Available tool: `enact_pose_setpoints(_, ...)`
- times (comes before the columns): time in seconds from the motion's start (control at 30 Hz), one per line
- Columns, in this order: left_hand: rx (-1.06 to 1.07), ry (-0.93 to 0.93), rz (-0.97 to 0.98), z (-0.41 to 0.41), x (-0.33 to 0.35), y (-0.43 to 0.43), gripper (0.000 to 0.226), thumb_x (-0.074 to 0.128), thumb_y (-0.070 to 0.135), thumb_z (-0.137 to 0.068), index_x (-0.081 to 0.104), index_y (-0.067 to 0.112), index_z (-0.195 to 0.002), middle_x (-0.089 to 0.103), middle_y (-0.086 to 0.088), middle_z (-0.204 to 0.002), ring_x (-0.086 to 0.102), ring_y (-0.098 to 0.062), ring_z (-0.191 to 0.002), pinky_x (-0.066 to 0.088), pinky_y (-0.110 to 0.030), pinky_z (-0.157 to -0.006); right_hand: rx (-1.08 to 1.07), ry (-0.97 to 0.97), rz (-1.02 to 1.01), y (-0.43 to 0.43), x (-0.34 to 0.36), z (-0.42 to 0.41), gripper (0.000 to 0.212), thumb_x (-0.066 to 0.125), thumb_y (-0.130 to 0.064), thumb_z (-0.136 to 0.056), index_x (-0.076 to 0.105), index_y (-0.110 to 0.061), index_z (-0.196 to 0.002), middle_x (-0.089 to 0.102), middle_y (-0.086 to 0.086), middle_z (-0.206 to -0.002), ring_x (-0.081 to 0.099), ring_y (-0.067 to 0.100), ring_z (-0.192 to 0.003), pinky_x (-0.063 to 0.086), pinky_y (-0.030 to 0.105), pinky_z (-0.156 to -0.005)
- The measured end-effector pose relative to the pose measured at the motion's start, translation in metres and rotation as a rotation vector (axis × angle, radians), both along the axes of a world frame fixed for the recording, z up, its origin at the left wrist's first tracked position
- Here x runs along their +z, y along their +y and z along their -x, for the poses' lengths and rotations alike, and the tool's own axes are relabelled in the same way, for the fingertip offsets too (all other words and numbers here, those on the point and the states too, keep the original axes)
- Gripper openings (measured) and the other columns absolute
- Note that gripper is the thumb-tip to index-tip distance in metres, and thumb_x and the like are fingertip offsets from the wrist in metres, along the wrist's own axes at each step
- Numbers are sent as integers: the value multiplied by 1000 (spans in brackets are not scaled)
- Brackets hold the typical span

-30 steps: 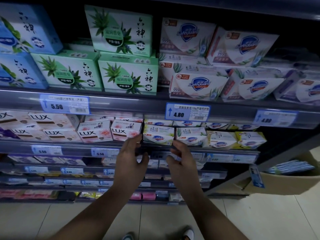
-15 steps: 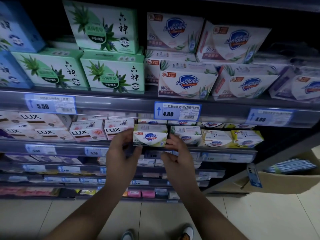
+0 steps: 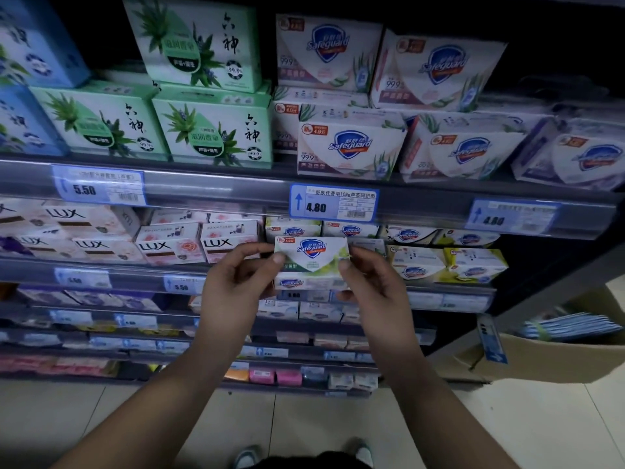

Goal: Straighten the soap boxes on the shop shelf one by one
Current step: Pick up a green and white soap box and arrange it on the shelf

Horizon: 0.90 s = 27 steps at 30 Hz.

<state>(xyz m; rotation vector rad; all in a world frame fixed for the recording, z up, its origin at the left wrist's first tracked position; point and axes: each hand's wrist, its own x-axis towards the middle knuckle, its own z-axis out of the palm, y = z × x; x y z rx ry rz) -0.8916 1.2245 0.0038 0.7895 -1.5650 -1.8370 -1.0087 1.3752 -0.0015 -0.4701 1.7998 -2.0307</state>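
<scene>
Centre of the frame, and the white-and-green Safeguard box (image 3: 311, 256) was up in both hands in front of the second shelf (image 3: 101, 270) from the top. The left hand (image 3: 236, 290) pinched its left end between thumb and forefinger, and the right hand (image 3: 371, 288) pinched the right end the same way. Fingers were clamped on cardboard on both sides. An end-to-end hold like that looked chosen to keep the box level and let it be turned squarely.

Its printed face was tipped up toward the camera, logo upright, probably so the front could be checked before it went in. Whether its lower edge touched the shelf lip or another box beneath it, I could not tell.

Just left sat the pink Lux boxes (image 3: 169, 246), fronts out. To the right were more Safeguard boxes (image 3: 475, 265) with yellow trim, one of them angled. The 4.80 price tag (image 3: 333, 203) hung directly above the held box. A cardboard carton (image 3: 558, 358) stood on the floor at lower right.

My read was that this box was mid-straightening, with plenty of neighbours yet to square up.
</scene>
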Motion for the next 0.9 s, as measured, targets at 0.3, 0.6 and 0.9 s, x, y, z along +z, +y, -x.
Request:
enact_pose_setpoints(0.3,-20,6,-35,3,3,19,41,78,31,-77,75,19,-115,80,-1,-105,75,-16,-100,61,-28,-78,148,7,-59,25,3,12,29,68,-19,-95,69,-23,-125,75,-5,-115,71,15,-105,60,38,-90)
enact_pose_setpoints(0.6,-76,158,16,7,-6,25,33,65,-16,-87,64,1,-116,77,-10,-113,71,-20,-111,56,-22,-87,156,189,-25,36,11,18,45,67,7,-90,70,-27,-120,73,-6,-122,66,13,-119,54,48,-99)
enact_pose_setpoints(0.9,-56,106,-92,11,-16,29,35,60,-5,-96,67,16,-124,75,4,-88,74,-15,-93,58,-25,-83,157,240,-11,35,25,15,39,81,-7,-82,73,-30,-113,75,-13,-109,70,3,-99,57,19,-80)
